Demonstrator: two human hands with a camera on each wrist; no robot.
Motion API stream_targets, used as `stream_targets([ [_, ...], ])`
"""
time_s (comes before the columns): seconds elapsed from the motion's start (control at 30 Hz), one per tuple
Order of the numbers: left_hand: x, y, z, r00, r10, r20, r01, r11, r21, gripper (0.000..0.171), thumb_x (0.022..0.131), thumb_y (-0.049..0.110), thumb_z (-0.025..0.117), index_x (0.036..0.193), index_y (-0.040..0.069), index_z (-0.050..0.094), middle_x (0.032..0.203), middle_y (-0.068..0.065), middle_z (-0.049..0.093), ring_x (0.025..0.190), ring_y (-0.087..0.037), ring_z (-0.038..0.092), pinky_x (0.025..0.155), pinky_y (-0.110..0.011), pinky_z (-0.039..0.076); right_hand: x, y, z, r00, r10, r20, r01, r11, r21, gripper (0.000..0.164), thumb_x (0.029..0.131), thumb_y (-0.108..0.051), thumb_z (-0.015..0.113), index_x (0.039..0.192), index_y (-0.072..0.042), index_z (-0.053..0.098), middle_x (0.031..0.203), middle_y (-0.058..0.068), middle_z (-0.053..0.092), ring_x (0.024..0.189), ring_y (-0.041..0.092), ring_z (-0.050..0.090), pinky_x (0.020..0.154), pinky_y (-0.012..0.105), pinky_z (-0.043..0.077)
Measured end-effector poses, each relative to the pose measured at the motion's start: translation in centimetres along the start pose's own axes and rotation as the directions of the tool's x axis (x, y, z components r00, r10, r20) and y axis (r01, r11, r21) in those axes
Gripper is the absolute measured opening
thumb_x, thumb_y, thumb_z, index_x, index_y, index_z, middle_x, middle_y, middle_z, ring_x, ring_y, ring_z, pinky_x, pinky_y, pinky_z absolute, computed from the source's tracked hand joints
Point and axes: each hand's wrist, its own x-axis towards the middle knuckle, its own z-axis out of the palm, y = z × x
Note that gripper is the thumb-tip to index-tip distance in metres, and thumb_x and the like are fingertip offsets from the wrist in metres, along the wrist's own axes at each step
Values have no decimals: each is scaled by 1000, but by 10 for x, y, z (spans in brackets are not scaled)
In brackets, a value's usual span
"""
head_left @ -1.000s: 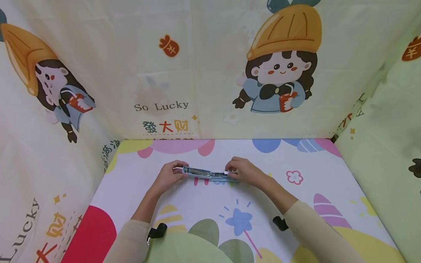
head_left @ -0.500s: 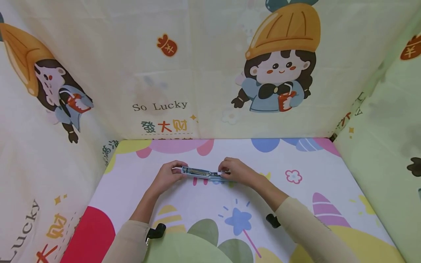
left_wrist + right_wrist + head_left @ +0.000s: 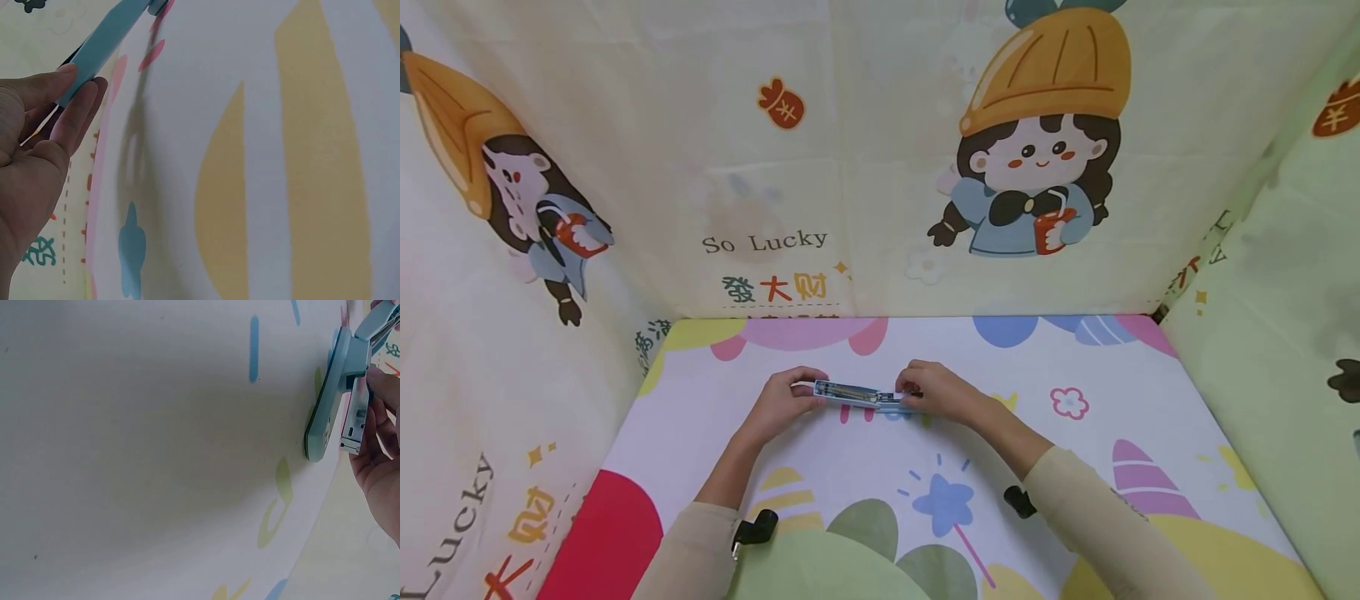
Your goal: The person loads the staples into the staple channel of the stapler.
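Note:
A light blue stapler (image 3: 850,393), swung wide open, is held over the table by both hands. My left hand (image 3: 784,402) pinches the far end of its raised top cover (image 3: 103,47) between thumb and fingers. At the other half, my right hand (image 3: 943,392) has thumb and fingertips on the metal magazine (image 3: 355,419), above the blue base (image 3: 327,403). A small pale strip (image 3: 898,396), looking like staples, shows at the right fingertips. In the right wrist view the fingers mostly hide it.
The table is covered with a printed cloth (image 3: 1037,475) of coloured shapes. Patterned fabric walls (image 3: 880,167) rise behind it and on both sides. A black wrist camera (image 3: 756,527) sits at the left sleeve and another camera (image 3: 1019,502) at the right.
My right hand has moved left along the magazine toward the hinge, the pale strip moving with it, and has since nearly stopped. The left hand keeps its hold on the cover.

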Motion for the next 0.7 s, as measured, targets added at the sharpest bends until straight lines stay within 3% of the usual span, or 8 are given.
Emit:
stream_targets([
  [0.33, 2, -1, 0, 1000, 7, 3, -8, 1000, 21, 37, 89, 1, 78, 125, 8, 71, 127, -14, 67, 99, -23, 67, 85, -27, 62, 1, -1, 3, 1000, 4, -10, -4, 1000, -31, 15, 95, -18, 77, 109, -13, 76, 100, -3, 66, 87, 11, 55, 81, 23, 53],
  [0.7, 1, 4, 0, 1000, -3, 5, 3, 1000, 17, 37, 90, 2, 78, 125, 9, 70, 127, -14, 68, 99, -22, 68, 86, -27, 61, -4, -1, 6, 996, -37, -82, 33, 998, -54, 17, 91, -19, 80, 107, -12, 79, 100, -2, 70, 87, 10, 59, 82, 23, 56],
])
